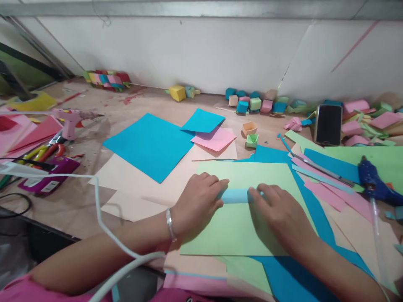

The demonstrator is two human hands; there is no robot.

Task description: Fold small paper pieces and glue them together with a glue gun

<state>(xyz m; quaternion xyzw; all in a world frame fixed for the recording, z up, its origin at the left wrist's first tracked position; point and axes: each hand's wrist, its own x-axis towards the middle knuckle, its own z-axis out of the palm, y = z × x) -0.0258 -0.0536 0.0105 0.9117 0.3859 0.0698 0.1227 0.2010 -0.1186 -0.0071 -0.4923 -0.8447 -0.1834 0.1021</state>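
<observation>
A light blue paper strip (235,196) lies across a light green sheet (239,235) in front of me. My left hand (201,199) grips the strip's left end with fingers closed around it. At the other end, my right hand (277,205) has its thumb and fingers pinched on the strip. Only the middle of the strip shows between the hands. Beneath the green sheet, blue, peach and pink sheets stick out on several sides.
Small folded paper boxes (252,140) and a row of paper cubes (248,101) stand toward the wall. A phone (328,125) and a blue glue gun (378,182) are at right. A pink glue gun (71,121), pliers and a power strip (50,174) lie left; a white cable (99,209) crosses my left arm.
</observation>
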